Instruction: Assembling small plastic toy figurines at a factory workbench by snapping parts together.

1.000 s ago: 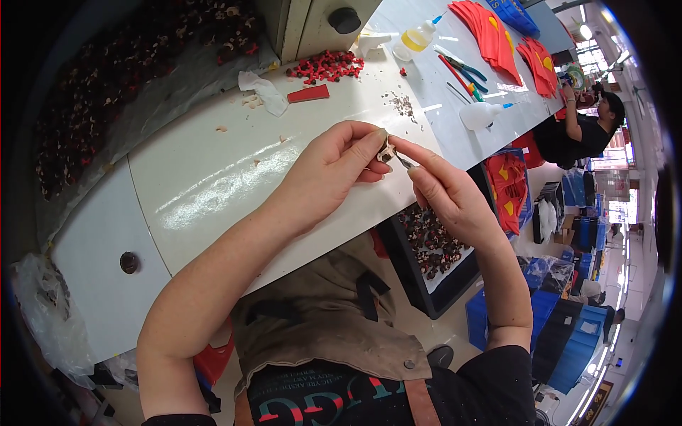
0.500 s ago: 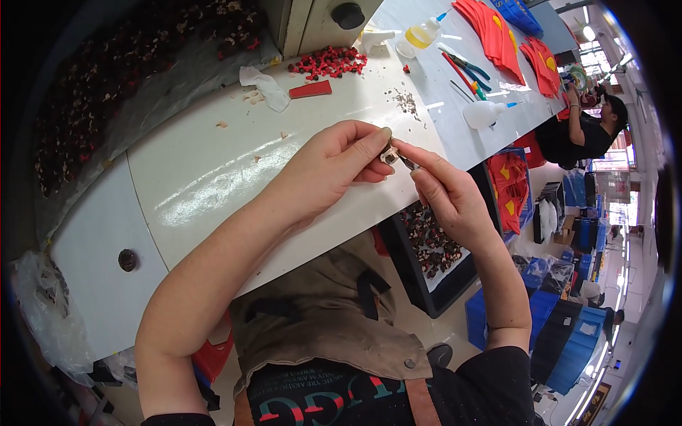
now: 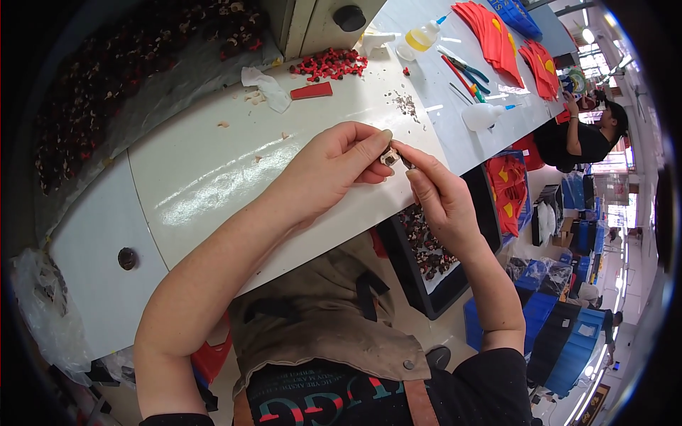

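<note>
Above the white worktable (image 3: 213, 163), both my hands meet over a small part (image 3: 388, 157), dark brown and cream in colour. Thumb and fingers of my left hand (image 3: 353, 153) pinch it and cover much of it. My right hand (image 3: 442, 199) is closed in a pinch, its fingertips right beside the part. A thin dark tool (image 3: 407, 163) shows between these fingertips; most of it is hidden, so its kind is unclear. Brown shavings (image 3: 406, 106) lie on the table beyond my hands.
A pile of small red and dark parts (image 3: 330, 65) lies at the back, near a red strip (image 3: 311, 91) and crumpled tissue (image 3: 266, 89). Squeeze bottles (image 3: 485, 116) and pliers (image 3: 469, 70) stand or lie farther right. Below my right hand is a black tray (image 3: 419, 284) of parts.
My right hand has shifted slightly left and its fingers have bent a little closer around the tool. My left hand and the part stay nearly in place.
</note>
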`<state>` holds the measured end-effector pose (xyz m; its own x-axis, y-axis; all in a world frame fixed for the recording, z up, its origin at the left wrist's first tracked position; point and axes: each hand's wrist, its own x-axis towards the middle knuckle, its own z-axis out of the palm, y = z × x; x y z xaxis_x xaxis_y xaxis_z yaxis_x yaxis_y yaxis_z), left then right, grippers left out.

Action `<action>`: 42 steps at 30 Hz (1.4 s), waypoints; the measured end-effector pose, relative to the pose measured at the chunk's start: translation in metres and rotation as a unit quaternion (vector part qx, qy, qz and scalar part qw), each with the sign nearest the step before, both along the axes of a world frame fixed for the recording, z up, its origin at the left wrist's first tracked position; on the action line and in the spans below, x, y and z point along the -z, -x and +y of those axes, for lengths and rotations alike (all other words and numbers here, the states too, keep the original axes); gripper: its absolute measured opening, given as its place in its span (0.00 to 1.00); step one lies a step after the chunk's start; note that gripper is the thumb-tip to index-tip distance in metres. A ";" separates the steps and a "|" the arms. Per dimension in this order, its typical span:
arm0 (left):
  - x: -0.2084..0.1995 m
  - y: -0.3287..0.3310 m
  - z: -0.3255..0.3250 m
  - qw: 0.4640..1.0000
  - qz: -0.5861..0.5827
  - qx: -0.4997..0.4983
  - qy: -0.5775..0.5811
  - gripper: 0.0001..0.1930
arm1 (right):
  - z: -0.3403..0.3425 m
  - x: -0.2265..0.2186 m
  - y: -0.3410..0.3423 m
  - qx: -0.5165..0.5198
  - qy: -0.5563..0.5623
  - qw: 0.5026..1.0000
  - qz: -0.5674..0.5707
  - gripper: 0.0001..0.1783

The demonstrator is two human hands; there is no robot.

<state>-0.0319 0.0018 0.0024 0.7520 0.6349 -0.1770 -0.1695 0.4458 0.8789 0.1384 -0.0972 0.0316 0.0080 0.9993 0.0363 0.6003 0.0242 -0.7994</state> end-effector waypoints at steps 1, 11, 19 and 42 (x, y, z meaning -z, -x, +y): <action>0.000 0.001 0.000 1.000 0.000 -0.001 0.000 0.21 | 0.000 -0.001 0.001 -0.001 0.000 1.000 0.000 0.20; -0.002 0.004 -0.002 1.000 -0.005 -0.017 0.009 0.19 | 0.002 -0.017 -0.001 0.025 0.085 0.992 0.091 0.22; 0.002 0.001 -0.003 1.000 -0.005 -0.020 -0.010 0.19 | 0.004 -0.018 -0.005 -0.014 0.110 0.992 0.062 0.21; 0.012 0.005 -0.002 0.999 -0.010 -0.011 -0.047 0.19 | 0.007 -0.015 -0.009 -0.040 0.150 0.982 0.104 0.21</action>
